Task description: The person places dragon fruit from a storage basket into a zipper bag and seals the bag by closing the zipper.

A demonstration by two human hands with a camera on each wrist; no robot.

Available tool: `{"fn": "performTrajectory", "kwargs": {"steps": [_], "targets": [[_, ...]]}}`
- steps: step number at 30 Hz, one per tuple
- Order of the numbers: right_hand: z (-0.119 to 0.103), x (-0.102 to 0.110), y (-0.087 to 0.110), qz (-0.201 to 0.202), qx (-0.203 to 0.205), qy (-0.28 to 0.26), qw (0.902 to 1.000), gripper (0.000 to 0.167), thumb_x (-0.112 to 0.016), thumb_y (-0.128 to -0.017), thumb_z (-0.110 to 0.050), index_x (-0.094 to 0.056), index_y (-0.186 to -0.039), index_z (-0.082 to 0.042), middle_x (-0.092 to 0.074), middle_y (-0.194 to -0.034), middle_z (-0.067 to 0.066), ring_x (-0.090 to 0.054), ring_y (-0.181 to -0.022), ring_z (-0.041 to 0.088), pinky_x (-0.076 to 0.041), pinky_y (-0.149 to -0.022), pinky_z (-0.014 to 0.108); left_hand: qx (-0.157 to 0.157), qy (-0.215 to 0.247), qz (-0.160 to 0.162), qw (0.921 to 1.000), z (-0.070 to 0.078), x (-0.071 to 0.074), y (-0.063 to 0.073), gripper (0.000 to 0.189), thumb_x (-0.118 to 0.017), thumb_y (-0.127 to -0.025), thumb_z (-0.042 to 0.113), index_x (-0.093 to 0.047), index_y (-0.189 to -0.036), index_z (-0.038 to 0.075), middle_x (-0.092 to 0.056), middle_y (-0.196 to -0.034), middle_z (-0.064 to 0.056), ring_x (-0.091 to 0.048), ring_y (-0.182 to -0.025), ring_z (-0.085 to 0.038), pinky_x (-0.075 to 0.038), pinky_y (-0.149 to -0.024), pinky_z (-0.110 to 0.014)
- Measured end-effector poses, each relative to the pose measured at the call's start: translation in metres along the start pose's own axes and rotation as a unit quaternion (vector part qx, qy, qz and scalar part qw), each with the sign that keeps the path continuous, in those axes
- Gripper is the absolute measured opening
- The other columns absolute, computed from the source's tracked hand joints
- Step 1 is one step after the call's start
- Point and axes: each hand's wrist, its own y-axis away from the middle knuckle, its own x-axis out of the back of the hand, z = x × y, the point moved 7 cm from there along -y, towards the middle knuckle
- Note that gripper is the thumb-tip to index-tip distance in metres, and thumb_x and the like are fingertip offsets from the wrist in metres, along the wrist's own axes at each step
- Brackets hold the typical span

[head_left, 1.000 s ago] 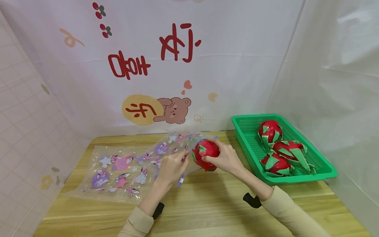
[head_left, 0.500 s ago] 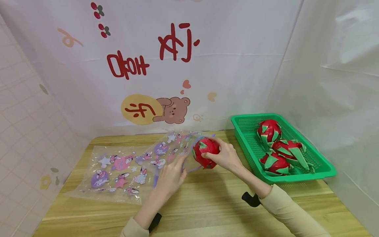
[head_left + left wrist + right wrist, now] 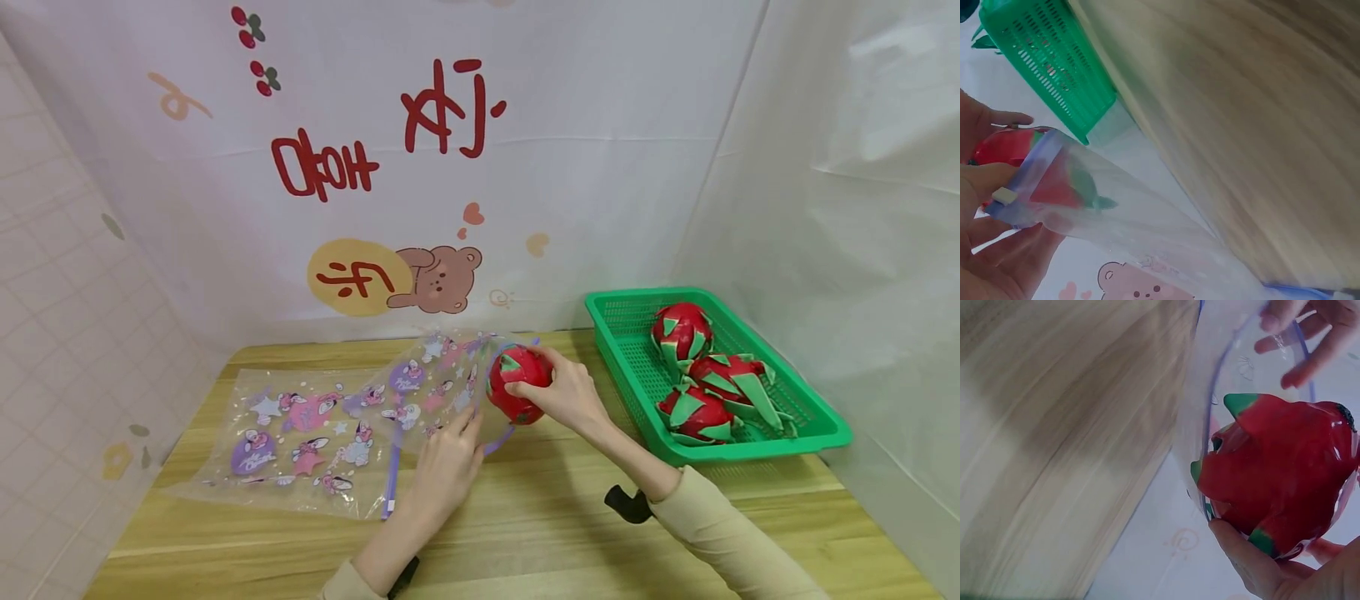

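Note:
A red dragon fruit point(image 3: 516, 393) with green-tipped scales is in my right hand point(image 3: 568, 395), gripped between thumb and fingers. Its left part sits in the mouth of a clear zip bag point(image 3: 438, 392) with purple edges and cartoon print. The left wrist view shows the fruit's red and green through the plastic. My left hand point(image 3: 448, 462) pinches the near side of the bag's mouth, close to the pale zip slider point(image 3: 1004, 195). In the right wrist view the mouth gapes around the fruit point(image 3: 1279, 469), with left fingers point(image 3: 1310, 365) at its rim.
A second printed zip bag point(image 3: 307, 414) lies flat on the wooden table point(image 3: 540, 525) at the left, partly overlapped by the first. To the right stands a green basket point(image 3: 630, 417) with several red and green fruits point(image 3: 682, 333). A printed white sheet point(image 3: 600, 208) hangs behind.
My left hand has slid down along the bag's near edge, spreading the mouth wider. The dragon fruit in my right hand has moved slightly left and up.

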Motion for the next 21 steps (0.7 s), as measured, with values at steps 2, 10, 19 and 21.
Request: {"fn": "performTrajectory", "kwargs": {"steps": [2,10,19,21], "targets": [[-0.001,-0.002,0.000,0.005,0.004,-0.005,1.0000,0.065,-0.075,-0.074,-0.046,-0.054,-0.129,-0.019,-0.072,-0.101,0.010,-0.067,-0.084,0.022,-0.056,-0.063,0.031,0.003,0.015,0.009,0.9998,0.000,0.001,-0.001,0.044,-0.079,-0.073,0.006,-0.065,-0.113,-0.006,-0.067,-0.113,-0.021,-0.071,-0.083,-0.029,-0.059,-0.067,-0.029],[-0.003,-0.018,0.003,0.015,0.038,0.002,0.9991,0.067,-0.078,-0.073,-0.040,-0.055,-0.129,-0.013,-0.070,-0.110,0.014,-0.068,-0.091,0.026,-0.059,-0.069,0.035,0.030,0.047,0.012,0.9984,-0.002,0.006,-0.007,0.047,-0.077,-0.073,0.003,-0.062,-0.117,-0.008,-0.067,-0.113,-0.023,-0.045,-0.045,-0.003,-0.046,-0.050,-0.009],[-0.004,-0.043,0.017,0.003,0.140,0.077,0.9871,0.071,-0.082,-0.070,-0.040,-0.055,-0.131,-0.019,-0.065,-0.114,0.014,-0.070,-0.089,0.025,-0.060,-0.068,0.034,0.072,0.077,0.024,0.9941,-0.012,0.006,-0.006,0.051,-0.073,-0.076,-0.003,-0.056,-0.123,-0.012,-0.060,-0.124,-0.029,-0.029,-0.044,0.004,-0.031,-0.043,-0.004],[-0.005,-0.049,0.021,-0.003,0.173,0.110,0.9787,0.073,-0.082,-0.069,-0.042,-0.054,-0.132,-0.019,-0.064,-0.114,0.013,-0.069,-0.088,0.024,-0.060,-0.068,0.033,0.072,0.073,0.026,0.9944,-0.013,0.006,-0.006,0.051,-0.072,-0.077,-0.003,-0.055,-0.124,-0.012,-0.059,-0.125,-0.029,-0.032,-0.044,0.002,-0.033,-0.044,-0.006]]}}
